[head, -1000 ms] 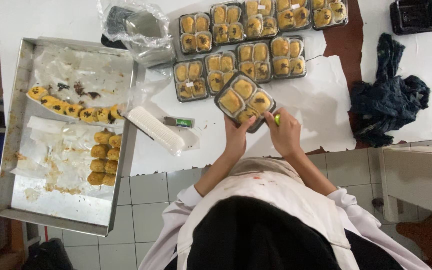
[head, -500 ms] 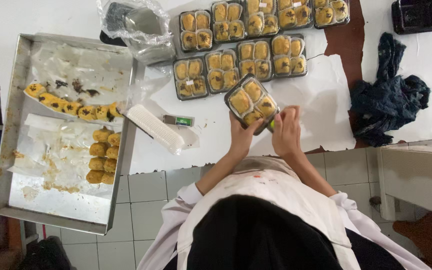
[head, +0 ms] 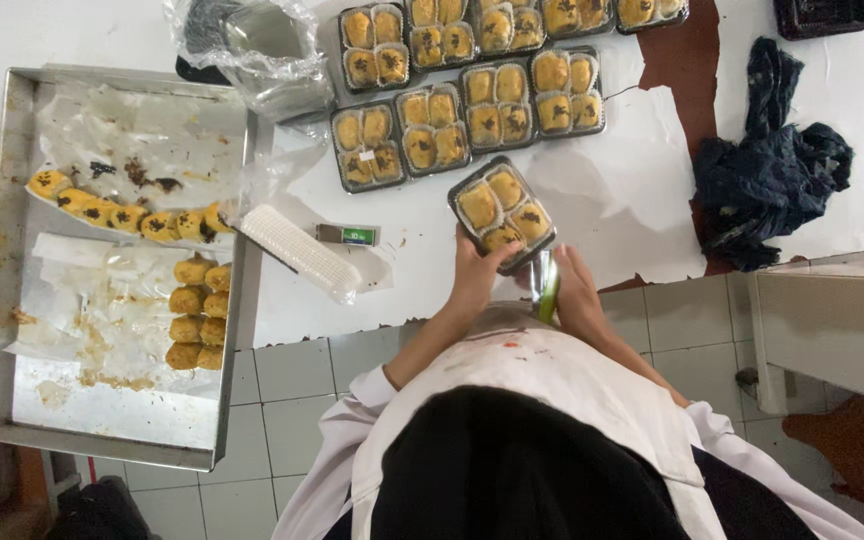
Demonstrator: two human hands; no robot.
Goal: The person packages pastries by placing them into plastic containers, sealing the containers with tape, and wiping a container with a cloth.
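Observation:
My left hand (head: 474, 278) grips the near edge of a clear plastic box (head: 500, 212) filled with golden pastries topped with dark seeds. The box lies tilted at the front edge of the white paper-covered table (head: 632, 200). My right hand (head: 578, 292) sits just to the right of the box, closed around a small green tool (head: 548, 288) whose tip points at the box's near corner. Both hands are close to my chest, above my white stained apron.
Several filled pastry boxes (head: 472, 110) stand in rows behind. A metal baking tray (head: 12, 400) at the left holds loose pastries (head: 197, 310) on greasy paper. A sleeve of white paper cups (head: 297, 250), a small packet (head: 347, 235), a plastic bag (head: 252, 50) and a dark cloth (head: 767, 180) lie around.
The box has slid toward me and to the right, down to the table's front edge. Both hands came back with it, the right one dropping below the box's corner.

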